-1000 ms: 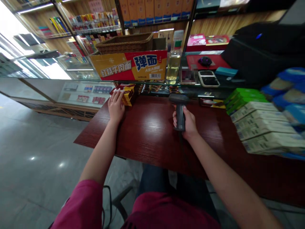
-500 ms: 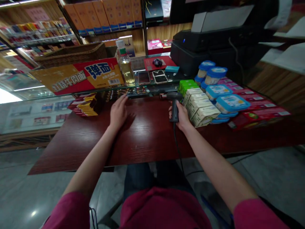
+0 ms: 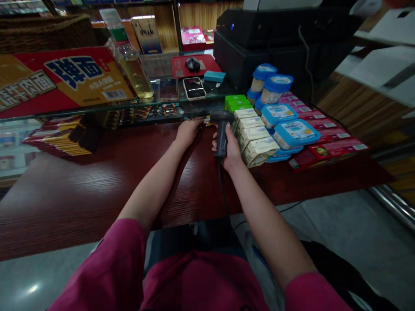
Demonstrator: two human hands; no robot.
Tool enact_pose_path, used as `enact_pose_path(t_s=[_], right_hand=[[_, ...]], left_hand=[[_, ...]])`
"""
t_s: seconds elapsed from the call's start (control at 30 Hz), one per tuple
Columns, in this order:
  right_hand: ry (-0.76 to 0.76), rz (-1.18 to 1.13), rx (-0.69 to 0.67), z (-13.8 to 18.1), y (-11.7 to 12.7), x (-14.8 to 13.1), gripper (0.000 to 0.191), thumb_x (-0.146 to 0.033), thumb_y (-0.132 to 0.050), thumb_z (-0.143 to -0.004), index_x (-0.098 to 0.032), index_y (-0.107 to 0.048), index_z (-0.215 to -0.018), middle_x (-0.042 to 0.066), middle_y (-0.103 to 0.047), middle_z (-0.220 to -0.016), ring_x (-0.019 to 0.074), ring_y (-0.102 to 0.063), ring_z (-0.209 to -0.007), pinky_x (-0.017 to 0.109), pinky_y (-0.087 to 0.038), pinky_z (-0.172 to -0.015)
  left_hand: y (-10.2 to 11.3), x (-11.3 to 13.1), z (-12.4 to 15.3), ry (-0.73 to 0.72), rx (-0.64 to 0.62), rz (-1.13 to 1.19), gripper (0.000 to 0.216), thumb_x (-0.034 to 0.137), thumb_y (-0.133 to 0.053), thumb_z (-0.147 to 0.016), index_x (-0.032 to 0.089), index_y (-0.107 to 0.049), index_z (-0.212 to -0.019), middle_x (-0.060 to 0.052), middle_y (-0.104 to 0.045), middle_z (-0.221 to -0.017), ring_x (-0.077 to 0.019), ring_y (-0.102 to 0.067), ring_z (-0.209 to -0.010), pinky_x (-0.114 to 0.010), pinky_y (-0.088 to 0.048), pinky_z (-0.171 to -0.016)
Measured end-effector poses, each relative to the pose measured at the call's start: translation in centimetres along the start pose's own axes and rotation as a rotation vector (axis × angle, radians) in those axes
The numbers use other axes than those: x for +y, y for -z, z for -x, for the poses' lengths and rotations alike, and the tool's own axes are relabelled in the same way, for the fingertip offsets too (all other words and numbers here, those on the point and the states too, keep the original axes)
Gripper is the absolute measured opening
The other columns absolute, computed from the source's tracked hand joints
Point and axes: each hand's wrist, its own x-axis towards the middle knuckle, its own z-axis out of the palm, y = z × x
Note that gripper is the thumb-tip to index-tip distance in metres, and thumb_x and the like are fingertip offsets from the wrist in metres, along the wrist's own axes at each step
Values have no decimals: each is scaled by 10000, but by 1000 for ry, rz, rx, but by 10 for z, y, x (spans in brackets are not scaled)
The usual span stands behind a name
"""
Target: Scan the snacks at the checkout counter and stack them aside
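My right hand is wrapped around the handle of a black barcode scanner, held upright over the counter, its cable hanging down past the front edge. My left hand lies low over the dark red wooden counter, fingers stretched to the right. Its fingertips reach a small red and yellow packet just left of the scanner head; whether they grip it is hard to see. Close to the right of the scanner stand cream cartons, with green cartons behind them.
Blue-lidded tubs and red boxes fill the right side. At left are a stack of maroon and yellow packs, a noodle carton and a bottle. A phone lies on the glass shelf behind.
My left hand has moved right and forward to the small packet near the scanner. My right hand still holds the scanner. The view has turned and come closer to the counter.
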Motion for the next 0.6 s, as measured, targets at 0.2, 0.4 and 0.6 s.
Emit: enact_pose_path(t_s=[0.2,0.4,0.6], right_hand=[[-105,-14,-133,11,-6,-7,518,-731,-615,-973,-245,-656,-1147,-31,-649,-773,72,-495,-475,201,-371,-401],[-237,23,-357,35,-28,2,525,-687,-678,-956,-200,-685,-1151,-29,-630,-753,68,-466,-469,201,-350,-374],[-201,82,-376,43,-42,19,528,-663,-764,-906,-182,-686,-1109,-20,-654,-751,69,-510,-459,203,-373,-357]], left_hand=[[44,-24,45,160,245,-56,334,243,-518,-1084,221,-755,-1317,-102,-789,-1302,-275,-740,-1216,-342,-526,-1090],[57,-62,78,429,469,333,313,300,-541,-1058,169,-816,-1127,-72,-830,-1070,-226,-777,-952,-311,-612,-901],[54,-60,82,433,472,413,278,331,-613,-1022,180,-838,-1086,-58,-833,-998,-217,-771,-863,-288,-621,-794]])
